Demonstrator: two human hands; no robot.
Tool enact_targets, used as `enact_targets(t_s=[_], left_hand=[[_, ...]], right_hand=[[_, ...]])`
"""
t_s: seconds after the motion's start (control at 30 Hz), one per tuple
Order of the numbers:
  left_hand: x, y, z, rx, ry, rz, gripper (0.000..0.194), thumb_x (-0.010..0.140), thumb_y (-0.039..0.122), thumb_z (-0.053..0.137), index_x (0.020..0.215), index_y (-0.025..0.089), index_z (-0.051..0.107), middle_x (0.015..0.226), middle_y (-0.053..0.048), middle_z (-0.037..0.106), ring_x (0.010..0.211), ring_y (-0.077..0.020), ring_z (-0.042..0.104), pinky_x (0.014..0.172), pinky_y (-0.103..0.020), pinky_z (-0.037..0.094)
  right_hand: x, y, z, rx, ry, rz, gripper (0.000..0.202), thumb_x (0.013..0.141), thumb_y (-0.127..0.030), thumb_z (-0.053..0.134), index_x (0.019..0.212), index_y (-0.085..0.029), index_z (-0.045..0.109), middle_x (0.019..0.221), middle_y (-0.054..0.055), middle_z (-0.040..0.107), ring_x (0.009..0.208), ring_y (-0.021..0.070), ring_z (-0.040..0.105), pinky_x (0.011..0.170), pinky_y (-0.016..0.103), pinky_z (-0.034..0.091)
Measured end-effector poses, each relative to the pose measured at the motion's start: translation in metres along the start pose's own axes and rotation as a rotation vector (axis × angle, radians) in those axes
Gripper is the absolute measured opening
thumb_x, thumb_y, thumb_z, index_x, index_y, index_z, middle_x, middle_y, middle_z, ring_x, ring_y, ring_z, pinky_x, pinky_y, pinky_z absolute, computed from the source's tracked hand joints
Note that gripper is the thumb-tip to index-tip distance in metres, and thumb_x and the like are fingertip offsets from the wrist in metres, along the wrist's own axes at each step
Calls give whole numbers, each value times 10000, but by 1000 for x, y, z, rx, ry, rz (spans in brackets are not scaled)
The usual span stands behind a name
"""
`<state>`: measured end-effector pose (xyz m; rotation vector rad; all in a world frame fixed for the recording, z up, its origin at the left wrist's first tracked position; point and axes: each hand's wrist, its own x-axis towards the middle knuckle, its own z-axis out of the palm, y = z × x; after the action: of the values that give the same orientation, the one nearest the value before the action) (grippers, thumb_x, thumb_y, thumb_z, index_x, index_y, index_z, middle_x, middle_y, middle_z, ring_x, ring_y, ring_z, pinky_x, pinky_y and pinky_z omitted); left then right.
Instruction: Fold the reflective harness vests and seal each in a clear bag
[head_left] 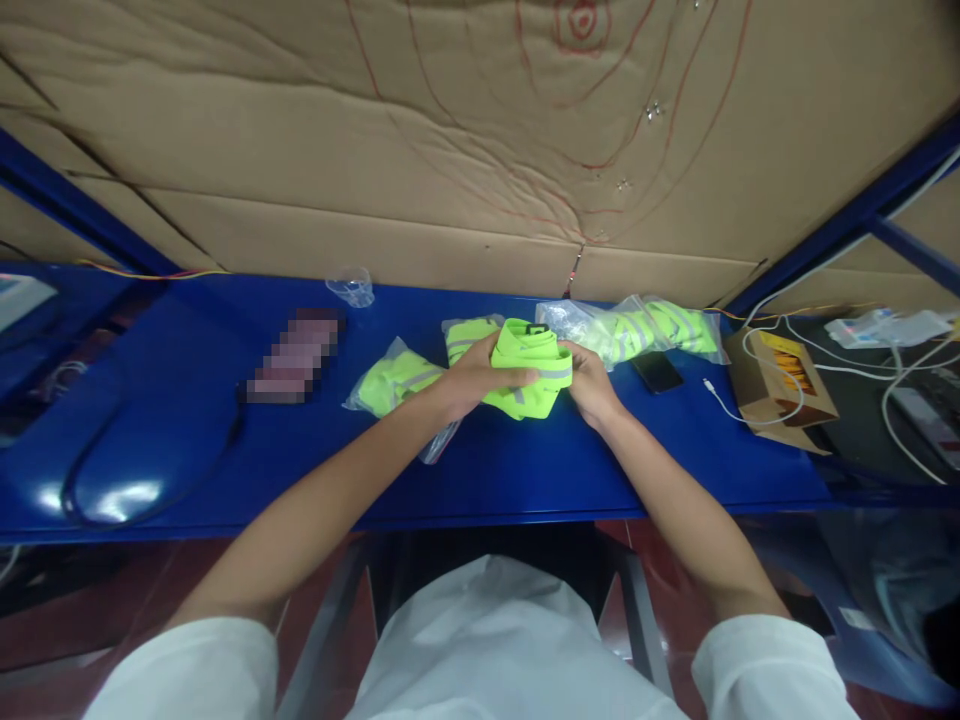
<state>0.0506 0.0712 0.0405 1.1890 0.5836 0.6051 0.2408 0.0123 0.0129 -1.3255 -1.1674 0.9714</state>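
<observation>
Both hands hold a bundled neon-yellow reflective strap (527, 350), with grey reflective bands and a black buckle on top, above the blue table. My left hand (480, 382) grips its left side, thumb laid across the front. On the right side, my right hand (591, 382) is closed on the edge of the bundle; its fingertips are partly hidden behind the strap. Close to my left hand lie a plastic-bagged neon bundle (401, 378) and another one (466, 334) behind. Several bagged neon bundles (652, 330) rest beyond my right hand.
A black phone-like object (658, 371) lies right of my right hand. Farther right are a cardboard box (784, 380) and a white cable (750, 415). A blurred-out pinkish item (294, 358) and clear plastic (351, 288) sit left on the blue table (510, 480). Cardboard (337, 150) stands behind.
</observation>
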Motion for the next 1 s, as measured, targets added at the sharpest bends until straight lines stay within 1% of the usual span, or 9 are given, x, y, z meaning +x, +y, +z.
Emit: enact_targets(t_s=[0.13,0.2,0.37,0.5,0.63,0.73,0.83,0.93,1.0], left_hand=[[-6,-9,-2,145,-101,-9,708,622,318,963,1243,206,642,1159,-96,751,972,-260,735,763,-336,605],[-8,-12,-2,265,-125,11,673,655,334,945,1239,216,631,1144,-81,740,984,-262,720,776,-340,595],[-11,-18,-1,492,-111,186,746,672,400,939,1314,287,576,1356,-66,633,1249,-291,626,1040,-385,529],[-14,-22,-1,477,-123,237,829,674,387,939,1379,301,511,1429,-92,578,1314,-301,588,1096,-400,502],[-17,-21,1,444,-125,175,950,704,425,922,1504,322,419,1465,-106,568,1308,-319,598,1059,-406,532],[-18,-16,1,553,-146,177,920,745,465,884,1537,317,439,1563,-77,509,1394,-330,534,1170,-419,445],[-16,-11,-3,665,-164,116,941,748,480,868,1553,255,435,1519,-94,557,1351,-345,570,1170,-474,441],[-14,-11,-4,670,-164,18,876,737,475,863,1477,195,486,1374,-115,649,1245,-348,638,1071,-499,521],[-13,-13,-3,645,-144,13,807,727,456,871,1404,208,508,1321,-105,661,1187,-330,664,1010,-486,564]], right_hand=[[0,-1,-6,35,-25,6,345,774,-543,748,901,-227,694,862,21,752,805,193,695,741,322,566],[-1,-6,-11,-6,-8,-44,291,808,-501,750,901,-230,698,880,20,743,815,183,681,772,315,546],[-14,-25,-24,-629,6,-410,154,967,-367,641,938,-238,719,892,43,727,851,208,662,845,357,490],[-21,-33,-29,-825,-36,-506,142,1005,-302,602,958,-240,720,883,32,725,857,206,672,888,371,446],[-20,-34,-29,-787,-44,-440,108,967,-251,632,896,-219,707,856,25,717,823,193,670,838,348,444],[-19,-33,-30,-625,-95,-328,85,935,-240,638,890,-208,702,831,16,713,772,170,648,743,304,453],[-19,-32,-32,-496,-127,-247,107,931,-291,658,902,-199,704,822,9,707,734,154,624,706,286,457],[-21,-33,-32,-453,-104,-266,134,953,-326,663,929,-197,685,844,9,695,763,153,631,723,282,469],[-22,-35,-30,-512,-114,-334,103,978,-292,633,949,-199,665,880,13,693,806,155,639,755,282,475]])
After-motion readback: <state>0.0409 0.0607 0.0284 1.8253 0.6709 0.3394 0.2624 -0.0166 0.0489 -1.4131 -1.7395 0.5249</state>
